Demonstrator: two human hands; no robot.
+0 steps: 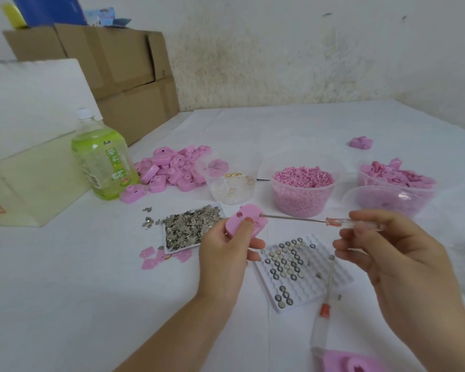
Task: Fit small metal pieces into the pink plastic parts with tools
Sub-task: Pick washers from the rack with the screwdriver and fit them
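Note:
My left hand [226, 251] grips a pink plastic part [246, 220] above the table, thumb on its top face. My right hand [392, 259] holds a screwdriver [333, 220] with a clear handle and red collar; its metal tip touches the right edge of the pink part. Just left of the part, a small white tray [169, 244] holds a heap of small metal pieces [191, 228]. Below the hands lies a white tray of button cells [301, 267]. A second screwdriver [325, 307] lies on the table beside that tray.
A pile of pink parts [172, 167] sits behind, next to a green drink bottle [102, 159]. Clear tubs hold rings [231, 183], pink bits [304, 189] and pink pieces [395, 183]. Cardboard boxes [118, 71] stand at the back left. Another pink part [355, 362] lies at the near edge.

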